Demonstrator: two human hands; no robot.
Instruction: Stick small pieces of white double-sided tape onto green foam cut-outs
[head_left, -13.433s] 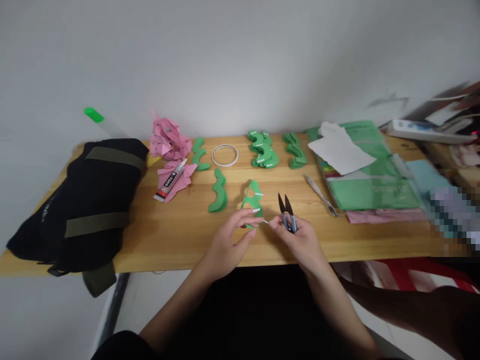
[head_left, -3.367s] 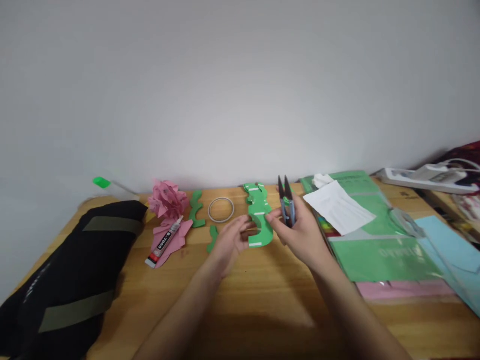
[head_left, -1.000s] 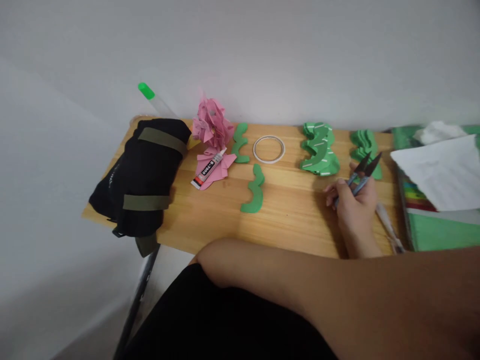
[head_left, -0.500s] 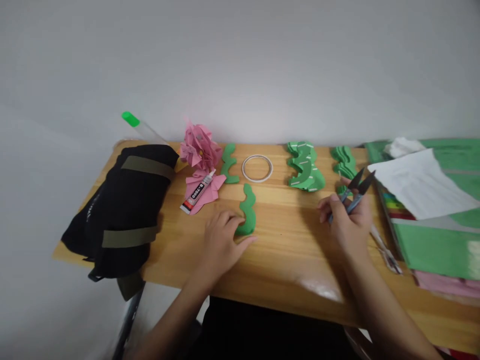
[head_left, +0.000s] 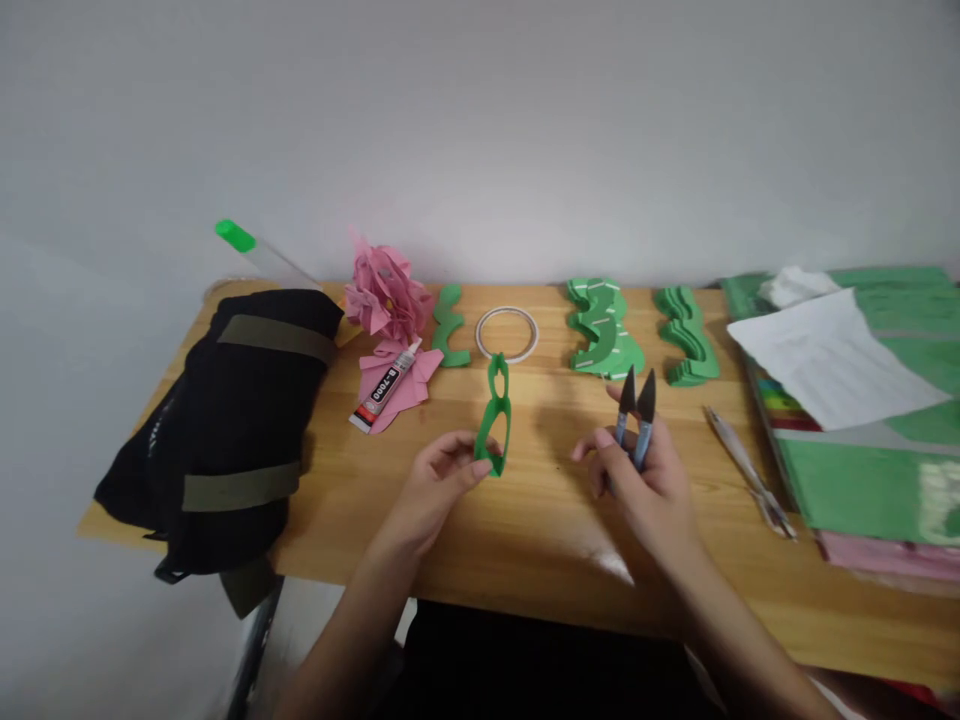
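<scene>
My left hand (head_left: 446, 485) pinches the lower end of a green wavy-edged paper piece (head_left: 480, 440), held up off the table so that gaps show between its layers. In my right hand (head_left: 649, 480) is a pair of thread snips (head_left: 634, 420), their two dark blades pointing away from me and apart. Beyond the hands lie a single green wavy strip (head_left: 448, 325), a roll of narrow tape (head_left: 480, 335), a stack of green pieces with white tape strips (head_left: 604, 330) and another green stack (head_left: 686, 335).
A black pouch with olive straps (head_left: 251, 400) covers the table's left end. Near it are a pink paper flower (head_left: 386, 290) and a glue tube (head_left: 384, 388) on pink paper. To the right lie a pen-like tool (head_left: 750, 475), green sheets (head_left: 847, 480) and a white paper (head_left: 836, 355).
My left hand has picked the green paper piece up from the table and turned it edge-on. My right hand, still holding the snips, has moved left towards it, uncovering the right stack.
</scene>
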